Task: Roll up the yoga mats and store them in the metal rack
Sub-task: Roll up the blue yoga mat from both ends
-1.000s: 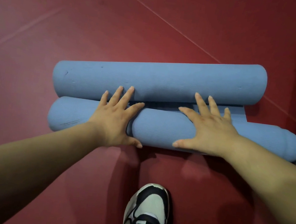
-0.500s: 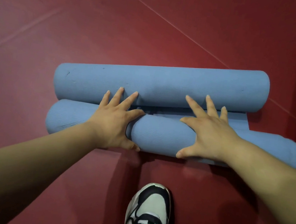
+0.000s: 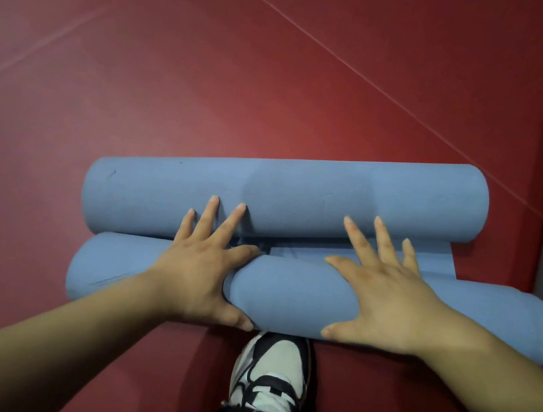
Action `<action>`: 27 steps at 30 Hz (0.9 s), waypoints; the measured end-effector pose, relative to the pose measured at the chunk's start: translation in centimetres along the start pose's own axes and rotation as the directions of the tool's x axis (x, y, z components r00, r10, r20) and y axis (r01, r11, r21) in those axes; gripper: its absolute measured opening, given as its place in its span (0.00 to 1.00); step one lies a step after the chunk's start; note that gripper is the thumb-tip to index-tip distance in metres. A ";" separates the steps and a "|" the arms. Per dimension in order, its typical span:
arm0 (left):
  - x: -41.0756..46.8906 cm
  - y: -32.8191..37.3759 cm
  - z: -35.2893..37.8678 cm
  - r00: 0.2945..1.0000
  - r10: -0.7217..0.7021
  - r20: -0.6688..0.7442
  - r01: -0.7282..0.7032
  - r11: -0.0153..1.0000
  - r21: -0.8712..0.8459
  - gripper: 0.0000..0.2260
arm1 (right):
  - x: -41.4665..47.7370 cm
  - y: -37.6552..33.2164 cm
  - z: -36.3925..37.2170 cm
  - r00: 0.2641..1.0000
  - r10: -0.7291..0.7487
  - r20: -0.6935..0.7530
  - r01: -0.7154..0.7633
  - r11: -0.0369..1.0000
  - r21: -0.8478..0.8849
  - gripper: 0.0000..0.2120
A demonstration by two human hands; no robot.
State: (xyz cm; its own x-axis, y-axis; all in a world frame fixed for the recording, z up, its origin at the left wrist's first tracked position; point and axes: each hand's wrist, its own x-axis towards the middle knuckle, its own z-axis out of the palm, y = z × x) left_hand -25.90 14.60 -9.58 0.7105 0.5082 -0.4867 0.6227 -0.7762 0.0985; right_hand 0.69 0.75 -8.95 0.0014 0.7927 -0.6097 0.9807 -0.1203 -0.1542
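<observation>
Blue mat roll (image 3: 285, 301): rolling step, near finish; left hand (image 3: 199, 272), right hand (image 3: 392, 301) pressing flat, fingers spread; next, even push.

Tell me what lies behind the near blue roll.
A second blue roll lies parallel behind the near blue roll, a flat strip of blue mat between them. The left hand and right hand cover parts of that gap, hiding what lies there.

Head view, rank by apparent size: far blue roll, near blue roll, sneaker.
Tied first: near blue roll and far blue roll. They look alike, and the near one is closer to the camera, so unranked.
Last: sneaker, clearly smallest.
</observation>
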 end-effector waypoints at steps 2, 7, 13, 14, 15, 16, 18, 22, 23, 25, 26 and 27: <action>0.5 -0.1 0.1 1.000 0.001 0.007 -0.001 1.000 0.010 0.54 | 0.0 -0.2 0.4 0.999 0.040 -0.019 -0.039 0.999 0.021 0.53; 1.5 0.0 0.2 0.998 -0.040 -0.056 0.040 0.999 -0.009 0.50 | 0.9 -0.5 0.9 0.983 0.105 -0.149 -0.099 0.994 0.051 0.50; 2.2 -0.2 0.2 0.977 -0.083 -0.198 0.085 0.996 0.003 0.44 | 2.8 0.4 0.2 0.979 0.119 -0.165 -0.110 0.992 0.064 0.47; 1.9 0.0 0.5 0.968 -0.096 -0.230 0.096 0.995 -0.011 0.42 | 3.2 0.6 0.0 0.979 0.121 -0.166 -0.111 0.991 0.071 0.46; 1.7 0.3 0.8 0.960 -0.113 -0.256 0.111 0.994 -0.024 0.41 | 3.6 0.8 -0.2 0.978 0.122 -0.167 -0.111 0.991 0.078 0.46; 1.4 0.5 1.2 0.953 -0.133 -0.271 0.128 0.991 -0.039 0.39 | 3.9 1.0 -0.4 0.978 0.122 -0.169 -0.109 0.991 0.083 0.45; 1.3 0.7 1.4 0.945 -0.179 -0.273 0.164 0.983 -0.078 0.39 | 4.5 1.3 -0.6 0.977 0.118 -0.178 -0.103 0.990 0.092 0.45; 2.2 0.2 0.9 0.953 -0.217 -0.209 0.201 0.975 -0.095 0.42 | 4.9 1.3 -0.8 0.969 0.120 -0.216 -0.104 0.991 0.082 0.45; 2.5 0.1 0.8 0.956 -0.218 -0.196 0.204 0.975 -0.090 0.42 | 4.9 1.2 -0.9 0.965 0.134 -0.224 -0.118 0.989 0.085 0.44; 2.9 0.0 0.5 0.962 -0.218 -0.164 0.209 0.975 -0.070 0.42 | 4.5 0.7 -0.9 0.955 0.187 -0.228 -0.165 0.980 0.112 0.43; 3.0 -0.1 0.5 0.964 -0.221 -0.146 0.214 0.975 -0.064 0.42 | 4.2 0.1 -0.8 0.950 0.205 -0.234 -0.184 0.977 0.110 0.42; 3.2 -0.2 0.3 0.965 -0.227 -0.133 0.220 0.973 -0.066 0.42 | 3.8 -0.5 -0.4 0.946 0.211 -0.245 -0.194 0.977 0.093 0.42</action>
State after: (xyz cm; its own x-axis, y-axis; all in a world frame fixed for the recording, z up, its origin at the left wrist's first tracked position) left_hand -23.87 16.31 -11.47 0.5878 0.7161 -0.3765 0.7839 -0.6191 0.0463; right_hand 0.30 4.09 -10.89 0.2562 0.8712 -0.4187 0.9394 -0.3265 -0.1047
